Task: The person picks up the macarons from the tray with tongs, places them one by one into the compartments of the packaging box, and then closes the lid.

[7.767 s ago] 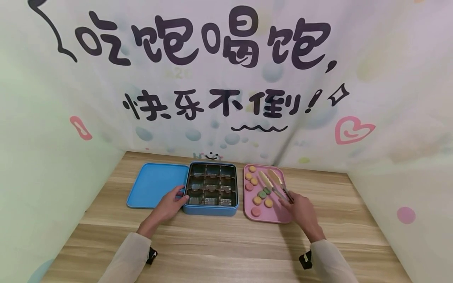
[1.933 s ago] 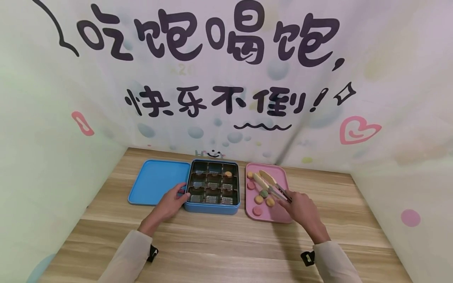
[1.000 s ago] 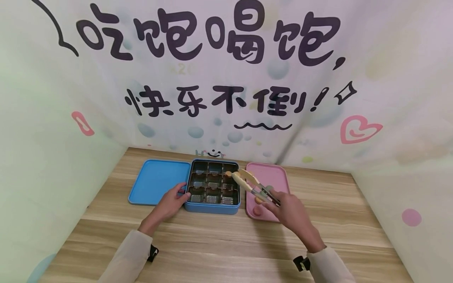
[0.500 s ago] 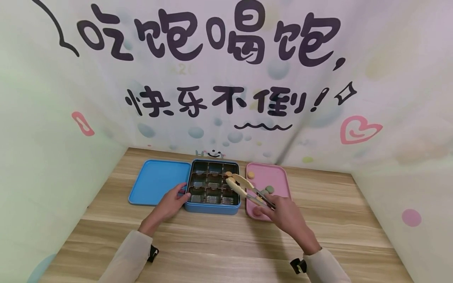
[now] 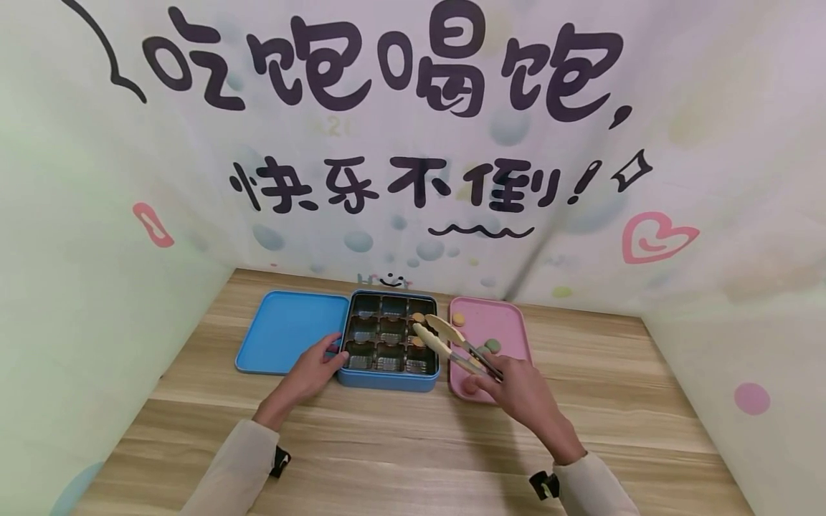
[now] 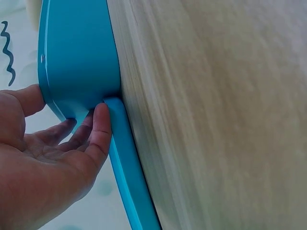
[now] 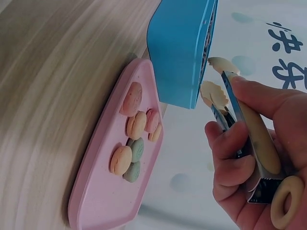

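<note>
My left hand (image 5: 317, 362) touches the left side and front corner of a blue box (image 5: 387, 382), its fingers loosely bent against the wall and the thumb at the rim (image 6: 45, 72). A dark plastic insert (image 5: 391, 331) divides the box into several compartments. One yellowish macaron (image 5: 419, 317) lies in the back right compartment, another macaron (image 5: 418, 342) in the right column's middle one. My right hand (image 5: 530, 394) grips metal tongs (image 7: 256, 139) with cream scalloped tips, spread apart over the box's right column with nothing between them.
Right of the box stands a pink tray (image 5: 510, 313) with several macarons: yellow (image 7: 121, 160), green (image 7: 137, 149) and pink (image 7: 132, 98). A blue lid (image 5: 290, 330) lies to the left of the box. Behind the wooden table (image 5: 400, 451) hangs a printed curtain (image 5: 387, 251).
The box was first without macarons; later one lay at back right. Since then the right hand has moved the tongs left from tray to box, their tips have parted, and a second macaron lies there.
</note>
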